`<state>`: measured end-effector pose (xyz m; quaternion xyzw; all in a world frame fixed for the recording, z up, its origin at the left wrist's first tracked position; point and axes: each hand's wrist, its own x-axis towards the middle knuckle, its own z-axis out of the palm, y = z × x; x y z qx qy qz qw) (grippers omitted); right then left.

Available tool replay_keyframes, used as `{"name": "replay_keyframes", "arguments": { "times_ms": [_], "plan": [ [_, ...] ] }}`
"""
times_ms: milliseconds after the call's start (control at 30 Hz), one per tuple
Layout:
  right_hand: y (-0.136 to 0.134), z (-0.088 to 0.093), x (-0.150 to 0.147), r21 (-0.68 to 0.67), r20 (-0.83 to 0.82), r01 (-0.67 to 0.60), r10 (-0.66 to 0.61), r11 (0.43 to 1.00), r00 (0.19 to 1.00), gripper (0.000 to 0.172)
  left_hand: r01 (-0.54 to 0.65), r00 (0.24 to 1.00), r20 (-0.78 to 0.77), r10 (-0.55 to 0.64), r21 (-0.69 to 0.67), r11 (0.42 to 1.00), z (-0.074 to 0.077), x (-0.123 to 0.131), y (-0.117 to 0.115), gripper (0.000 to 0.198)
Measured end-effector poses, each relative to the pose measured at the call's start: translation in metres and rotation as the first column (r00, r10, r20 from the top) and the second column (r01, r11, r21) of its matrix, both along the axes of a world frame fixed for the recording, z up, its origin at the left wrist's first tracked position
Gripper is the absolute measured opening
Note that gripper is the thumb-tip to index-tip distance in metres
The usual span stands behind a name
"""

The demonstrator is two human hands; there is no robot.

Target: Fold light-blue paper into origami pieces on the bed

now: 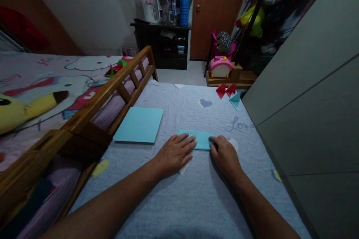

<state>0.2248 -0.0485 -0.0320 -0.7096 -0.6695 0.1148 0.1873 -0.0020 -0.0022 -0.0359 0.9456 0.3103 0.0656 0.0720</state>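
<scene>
Plainly, left hand (177, 152) flat, touching paper (203, 140)

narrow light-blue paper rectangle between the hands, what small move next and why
I'd probably smooth the left hand along the narrow light-blue paper rectangle toward its right end: that hand already lies spread over the left end, and the right hand has its fingertips at the right end, where they could steady it.

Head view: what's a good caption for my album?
Left hand and right hand touch a blue paper strip on a bedsheet.
</scene>
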Motion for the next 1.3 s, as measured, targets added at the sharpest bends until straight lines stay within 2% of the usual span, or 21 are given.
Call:
{"name": "replay_keyframes", "arguments": {
  "times_ms": [367,500,567,633,700,867,1000,1167,1233,1300],
  "plan": [
    [-0.007,0.01,0.003,-0.012,0.175,0.018,-0.016,1.0,0.985,0.024,0.056,0.997,-0.042,-0.058,-0.028,0.998,0.004,-0.003,-0.001,0.053],
    [-0.008,0.015,-0.002,0.083,0.252,-0.046,0.024,0.996,0.967,0.022,0.064,0.997,-0.049,-0.066,-0.026,0.998,0.003,-0.005,-0.001,0.058],
    [-0.009,0.014,-0.009,0.148,0.183,-0.167,0.139,0.975,0.973,0.026,0.063,0.997,-0.048,-0.064,-0.017,0.998,0.003,-0.005,-0.001,0.06],
    [-0.009,0.01,-0.016,0.173,0.043,-0.317,0.314,0.933,0.948,0.028,0.065,0.997,-0.045,-0.065,-0.007,0.998,0.003,-0.005,-0.001,0.062],
    [-0.008,0.005,-0.022,0.159,-0.092,-0.342,0.359,0.926,0.929,0.026,0.069,0.997,-0.046,-0.069,0.001,0.998,0.003,-0.005,-0.001,0.063],
    [-0.002,-0.005,-0.023,0.144,-0.202,-0.271,0.297,0.952,0.933,0.022,0.082,0.996,-0.044,-0.08,0.04,0.996,0.003,-0.005,-0.002,0.062],
    [0.002,-0.004,-0.022,0.1,-0.189,-0.256,0.271,0.961,0.944,0.019,0.065,0.998,0.007,-0.066,0.127,0.99,0.006,-0.009,-0.008,0.044],
    [0.008,0.01,-0.028,-0.045,-0.098,-0.226,0.221,0.973,0.97,0.012,-0.021,0.998,0.065,0.007,0.218,0.976,0.013,-0.014,-0.019,0.022],
    [0.012,0.017,-0.033,-0.12,-0.018,-0.203,0.202,0.972,0.979,0.009,-0.049,0.997,0.065,0.035,0.227,0.973,0.015,-0.014,-0.022,0.015],
    [0.015,0.023,-0.04,-0.167,0.081,-0.164,0.18,0.972,0.98,0.013,-0.071,0.997,0.058,0.059,0.234,0.97,0.016,-0.013,-0.023,0.011]
  ]
}}
